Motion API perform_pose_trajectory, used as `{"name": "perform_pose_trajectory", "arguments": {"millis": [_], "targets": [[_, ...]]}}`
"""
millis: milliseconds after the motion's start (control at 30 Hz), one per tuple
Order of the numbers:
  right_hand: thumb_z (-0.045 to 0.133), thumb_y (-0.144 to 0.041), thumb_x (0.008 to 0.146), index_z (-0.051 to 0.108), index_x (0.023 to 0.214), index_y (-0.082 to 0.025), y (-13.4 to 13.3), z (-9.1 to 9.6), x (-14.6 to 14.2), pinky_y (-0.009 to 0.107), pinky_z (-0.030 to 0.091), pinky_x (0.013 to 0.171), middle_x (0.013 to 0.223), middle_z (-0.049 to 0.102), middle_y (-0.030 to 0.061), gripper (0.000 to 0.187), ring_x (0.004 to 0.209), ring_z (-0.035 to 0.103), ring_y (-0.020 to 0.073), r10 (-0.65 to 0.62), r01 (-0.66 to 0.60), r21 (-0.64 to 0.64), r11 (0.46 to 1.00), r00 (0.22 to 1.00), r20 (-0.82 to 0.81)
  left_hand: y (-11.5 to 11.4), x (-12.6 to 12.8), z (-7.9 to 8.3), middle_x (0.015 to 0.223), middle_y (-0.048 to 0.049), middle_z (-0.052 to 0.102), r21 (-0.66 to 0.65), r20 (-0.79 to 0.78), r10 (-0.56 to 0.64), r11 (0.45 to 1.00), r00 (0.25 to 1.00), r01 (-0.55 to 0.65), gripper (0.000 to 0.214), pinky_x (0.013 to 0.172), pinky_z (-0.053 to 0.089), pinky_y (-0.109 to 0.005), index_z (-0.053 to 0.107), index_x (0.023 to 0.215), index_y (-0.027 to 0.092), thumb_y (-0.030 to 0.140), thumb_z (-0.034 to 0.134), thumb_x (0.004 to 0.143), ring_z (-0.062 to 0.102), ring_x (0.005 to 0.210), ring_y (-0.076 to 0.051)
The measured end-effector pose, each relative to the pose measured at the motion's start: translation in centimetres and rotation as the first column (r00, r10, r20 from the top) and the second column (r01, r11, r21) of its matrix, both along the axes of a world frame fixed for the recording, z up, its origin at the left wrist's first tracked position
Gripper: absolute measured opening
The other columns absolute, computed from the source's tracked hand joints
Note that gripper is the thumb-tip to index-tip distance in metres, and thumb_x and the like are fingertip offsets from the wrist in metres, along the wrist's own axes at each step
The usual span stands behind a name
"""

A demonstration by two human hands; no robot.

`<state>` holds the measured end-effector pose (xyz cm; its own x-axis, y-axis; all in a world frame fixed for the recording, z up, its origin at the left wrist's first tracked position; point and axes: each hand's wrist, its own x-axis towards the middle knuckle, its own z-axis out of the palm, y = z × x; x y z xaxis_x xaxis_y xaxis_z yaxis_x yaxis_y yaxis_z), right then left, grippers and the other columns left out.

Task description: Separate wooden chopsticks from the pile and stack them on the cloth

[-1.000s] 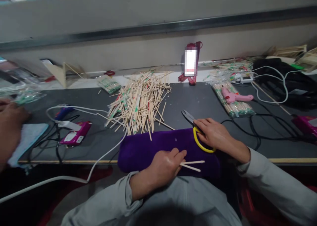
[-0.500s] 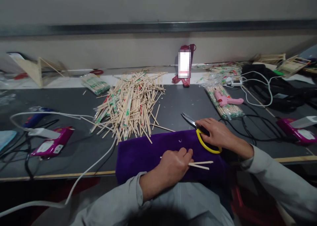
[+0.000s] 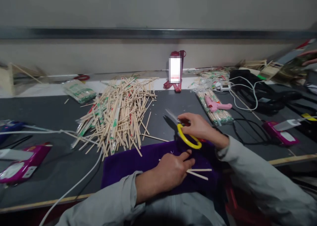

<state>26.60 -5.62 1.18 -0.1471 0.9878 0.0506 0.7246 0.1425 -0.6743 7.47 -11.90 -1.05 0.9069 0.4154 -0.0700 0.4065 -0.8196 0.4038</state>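
Observation:
My left hand (image 3: 170, 169) is closed over a few thin wooden chopsticks (image 3: 199, 173), whose ends poke out to the right of my fingers. It rests above a purple cloth (image 3: 119, 168) at the table's front edge. My right hand (image 3: 198, 126) grips a pair of scissors (image 3: 189, 140) with yellow handles, just beyond my left hand. Their blades point to the far left and look blurred and raised off the table. A big loose heap of chopsticks (image 3: 121, 115), some in printed wrappers, lies left of the scissors.
A pink glue gun (image 3: 218, 106) rests on a packet of chopsticks (image 3: 219, 117) at the right. A phone (image 3: 175, 69) on a red stand faces me. Magenta power strips (image 3: 24, 163) and white cables lie at the sides. Another person's hand (image 3: 308, 58) shows at the far right.
My right hand has lifted the scissors and brought them left, closer to my left hand. My left fingers have shifted slightly on the chopsticks. The camera view has turned a little.

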Motion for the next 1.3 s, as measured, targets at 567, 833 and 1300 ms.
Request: {"name": "perform_pose_trajectory", "arguments": {"millis": [567,833,1300], "targets": [[0.046,-0.029,0.091,0.065,0.079,-0.016,5.0,-3.7,-3.0,0.022,0.042,0.065,0.072,0.064,-0.0003,0.026,0.066,0.057,0.0108,0.202,-0.211,-0.098,0.973,0.975,-0.093,15.2,2.5,8.5,0.054,0.0054,0.048,-0.927,0.183,0.896,0.020,0.404,0.374,0.034,0.032,0.023,-0.013,0.061,0.087,0.013,0.039,0.042,0.097,0.027,0.032,-0.001],[0.052,-0.017,0.082,0.065,0.105,-0.011,10.2,-2.6,4.3,0.038,0.039,0.095,0.111,0.064,0.0157,0.028,0.106,0.056,0.0241,-0.341,0.317,0.204,0.926,0.936,0.092,18.5,5.3,3.6,0.070,-0.0036,0.062,-0.951,-0.002,0.957,-0.091,0.291,0.294,0.028,0.049,0.046,-0.019,0.063,0.090,0.012,0.033,0.045,0.097,0.059,0.055,-0.009],[0.049,-0.032,0.087,0.068,0.079,-0.017,8.7,-2.3,-1.2,0.023,0.035,0.060,0.071,0.063,0.0001,0.025,0.063,0.053,0.0118,0.024,-0.039,-0.049,0.998,0.965,-0.263,19.1,4.5,0.6,0.092,-0.0096,0.066,-0.975,0.126,0.976,0.089,0.178,0.204,0.032,0.061,0.046,-0.023,0.066,0.091,0.014,0.042,0.049,0.093,0.062,0.080,-0.015]]}}
